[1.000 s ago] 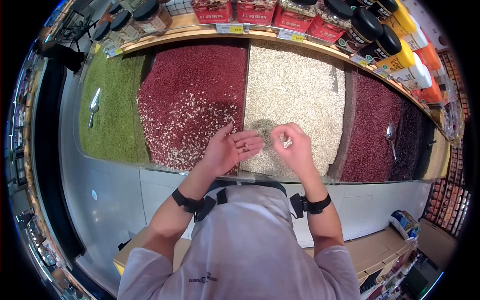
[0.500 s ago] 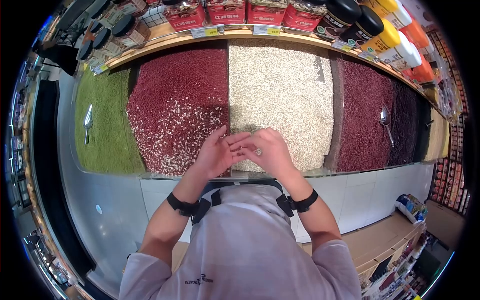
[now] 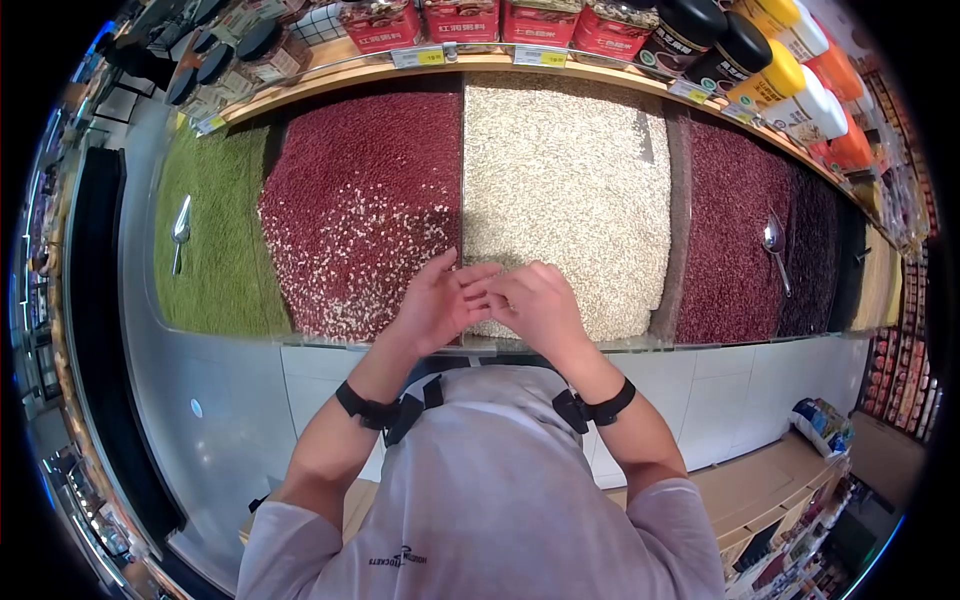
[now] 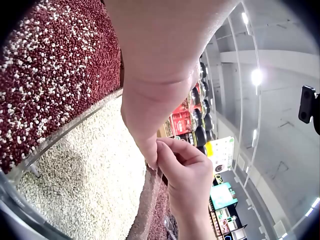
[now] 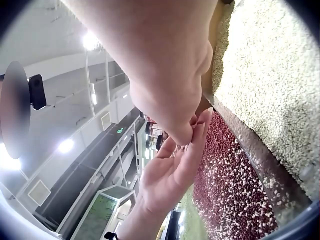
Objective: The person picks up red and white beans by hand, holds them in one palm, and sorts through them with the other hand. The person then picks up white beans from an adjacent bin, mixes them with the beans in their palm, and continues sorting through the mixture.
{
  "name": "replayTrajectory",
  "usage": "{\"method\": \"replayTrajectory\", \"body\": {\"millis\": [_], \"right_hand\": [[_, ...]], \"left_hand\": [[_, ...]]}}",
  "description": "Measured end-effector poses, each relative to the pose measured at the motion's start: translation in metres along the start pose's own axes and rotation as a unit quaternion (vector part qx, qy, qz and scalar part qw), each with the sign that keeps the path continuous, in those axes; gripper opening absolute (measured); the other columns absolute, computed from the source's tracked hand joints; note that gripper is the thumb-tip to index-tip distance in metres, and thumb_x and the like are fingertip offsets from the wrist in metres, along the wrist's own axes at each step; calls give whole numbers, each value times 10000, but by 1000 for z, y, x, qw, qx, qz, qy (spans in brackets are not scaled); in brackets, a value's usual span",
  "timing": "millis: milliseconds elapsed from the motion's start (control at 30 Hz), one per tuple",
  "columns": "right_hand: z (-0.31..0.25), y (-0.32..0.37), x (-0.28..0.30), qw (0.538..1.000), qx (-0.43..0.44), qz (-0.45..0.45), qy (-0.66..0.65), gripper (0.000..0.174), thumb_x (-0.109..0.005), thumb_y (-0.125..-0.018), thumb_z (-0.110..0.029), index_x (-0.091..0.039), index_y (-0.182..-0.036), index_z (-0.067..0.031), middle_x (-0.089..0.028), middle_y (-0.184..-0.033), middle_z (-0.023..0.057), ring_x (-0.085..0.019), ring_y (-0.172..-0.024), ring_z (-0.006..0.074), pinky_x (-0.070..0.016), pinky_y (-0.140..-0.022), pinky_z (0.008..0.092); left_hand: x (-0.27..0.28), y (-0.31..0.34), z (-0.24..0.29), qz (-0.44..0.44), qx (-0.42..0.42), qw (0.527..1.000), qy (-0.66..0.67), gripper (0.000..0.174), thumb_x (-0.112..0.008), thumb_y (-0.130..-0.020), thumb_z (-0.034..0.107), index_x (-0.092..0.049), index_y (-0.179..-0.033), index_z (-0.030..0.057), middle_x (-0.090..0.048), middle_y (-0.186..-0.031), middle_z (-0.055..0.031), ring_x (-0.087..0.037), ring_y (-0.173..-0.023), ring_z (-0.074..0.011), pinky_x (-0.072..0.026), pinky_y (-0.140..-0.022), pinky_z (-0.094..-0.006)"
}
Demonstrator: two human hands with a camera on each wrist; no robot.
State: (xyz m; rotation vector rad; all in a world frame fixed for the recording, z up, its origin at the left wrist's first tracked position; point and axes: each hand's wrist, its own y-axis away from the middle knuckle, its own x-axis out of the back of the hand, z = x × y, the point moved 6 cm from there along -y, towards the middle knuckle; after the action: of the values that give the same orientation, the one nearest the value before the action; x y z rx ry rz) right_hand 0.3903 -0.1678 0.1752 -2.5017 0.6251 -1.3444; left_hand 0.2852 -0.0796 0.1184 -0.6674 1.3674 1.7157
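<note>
Over the front edge of the bins, my left hand (image 3: 442,305) is held palm up, its fingers extended and slightly bent. My right hand (image 3: 538,305) meets it from the right with fingers curled, thumb and forefinger tips at the left fingers. In the left wrist view, the right hand (image 4: 187,172) has its thumb and forefinger close together at the left fingertips. I cannot tell whether a small grain is between them. Behind the hands lie a bin of pale grains (image 3: 565,190) and a bin of dark red beans (image 3: 370,140) with pale grains scattered over its front part.
A metal scoop (image 3: 181,232) lies on green beans (image 3: 225,270) at the left. Another scoop (image 3: 775,245) rests between darker red and black grains at the right. A wooden shelf (image 3: 480,62) with jars and bottles runs along the back. A clear rim (image 3: 640,344) edges the bins in front.
My right hand has moved left, from beside the left hand to its fingers. Small dark bits visible on the left fingers a second ago are now hidden. The left hand remains palm up.
</note>
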Motion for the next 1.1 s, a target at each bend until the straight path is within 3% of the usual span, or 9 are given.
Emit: {"method": "replayTrajectory", "body": {"millis": [200, 267, 300, 367, 500, 667, 900, 933, 1100], "right_hand": [[6, -2, 20, 992, -32, 14, -123, 159, -767, -719, -87, -698, -860, -109, -651, -861, 28, -620, -782, 239, -521, -725, 357], [26, 6, 35, 987, -91, 77, -105, 114, -743, -771, -55, -690, -867, -85, -676, -877, 57, -638, -764, 240, -534, -686, 354], [36, 9, 38, 987, -89, 76, -107, 114, -743, -771, -55, -690, -867, -85, -676, -877, 57, -638, -764, 240, -534, -686, 354], [79, 28, 34, 967, -247, 19, -50, 73, -705, -821, -49, -687, -889, -66, -690, -899, 80, -631, -720, 220, -528, -655, 343], [145, 80, 14, 971, -237, 25, 13, 75, -692, -827, -45, -677, -900, -49, -686, -884, 87, -610, -674, 193, -511, -624, 325], [153, 136, -2, 932, -360, 8, -41, 66, -685, -852, -66, -671, -911, -39, -681, -879, 92, -586, -639, 175, -490, -609, 307], [124, 142, -17, 926, -371, -22, -63, 87, -683, -866, -73, -689, -944, -35, -664, -848, 69, -520, -589, 121, -454, -570, 280], [117, 138, -17, 929, -365, -18, -55, 87, -684, -868, -74, -694, -945, -35, -659, -839, 63, -506, -583, 112, -443, -561, 275], [72, 120, -31, 930, -365, 11, -46, 65, -681, -899, -80, -696, -925, -22, -590, -719, 17, -440, -574, 63, -384, -538, 252]], "left_hand": [[-11, 6, 0, 14, -15, 1000, -12, 626, -354, -1041, 458, -529, -1321, -74, -647, -1198, -202, -637, -1118, -313, -485, -1033, -438], [-9, 10, 3, 32, -21, 999, -21, 599, -358, -1045, 431, -530, -1320, -73, -649, -1188, -205, -639, -1116, -311, -492, -1032, -437], [-3, 12, 5, 35, -27, 998, -38, 561, -381, -1042, 393, -535, -1315, -72, -651, -1182, -203, -640, -1111, -307, -498, -1029, -431], [13, 16, 8, 39, -34, 997, -52, 524, -403, -1040, 356, -540, -1310, -72, -653, -1175, -202, -642, -1106, -302, -503, -1027, -425], [51, 45, 39, 133, -106, 983, -75, 361, -460, -988, 139, -556, -1275, -58, -647, -1098, -159, -629, -989, -247, -526, -932, -376], [113, 103, 77, 212, -194, 957, -38, 337, -443, -939, -16, -523, -1263, -58, -601, -1048, -112, -570, -902, -200, -507, -857, -341], [187, 164, 139, 325, -225, 908, -139, 367, -411, -998, 52, -507, -1339, -41, -613, -1206, -180, -615, -1113, -277, -512, -1002, -357], [187, 164, 150, 324, -228, 907, -144, 397, -420, -997, 87, -495, -1369, -30, -561, -1293, -185, -548, -1231, -303, -482, -1061, -410], [178, 161, 191, 291, -203, 907, -226, 488, -451, -989, 145, -440, -1463, 32, -422, -1471, -141, -358, -1410, -314, -437, -1086, -471]]}}
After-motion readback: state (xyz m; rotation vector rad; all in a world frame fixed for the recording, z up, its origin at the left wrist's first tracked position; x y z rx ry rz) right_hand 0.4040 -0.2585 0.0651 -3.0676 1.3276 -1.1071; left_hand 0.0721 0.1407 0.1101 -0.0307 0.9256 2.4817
